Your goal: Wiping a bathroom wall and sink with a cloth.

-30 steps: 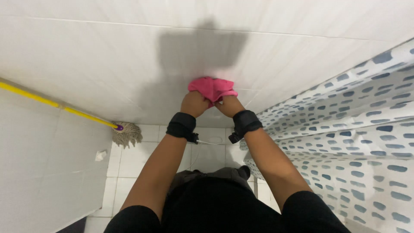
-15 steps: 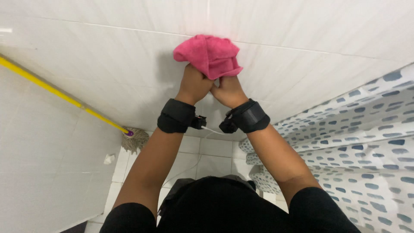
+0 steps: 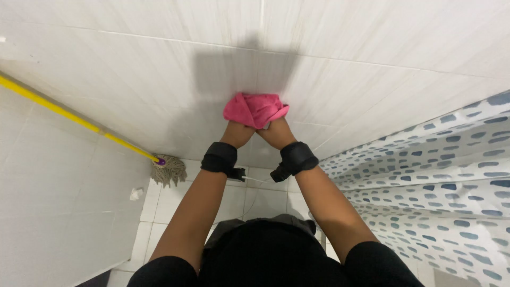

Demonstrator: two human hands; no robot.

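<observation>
At the centre of the frame, the left hand [image 3: 237, 133] and right hand [image 3: 277, 133] together press a crumpled pink cloth [image 3: 255, 109] against the white tiled wall [image 3: 372, 48], fingers closed on it.

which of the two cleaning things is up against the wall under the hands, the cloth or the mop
The pink cloth: both hands, left hand and right hand, press it to the wall tile. The mop rests on the floor, untouched.
</observation>
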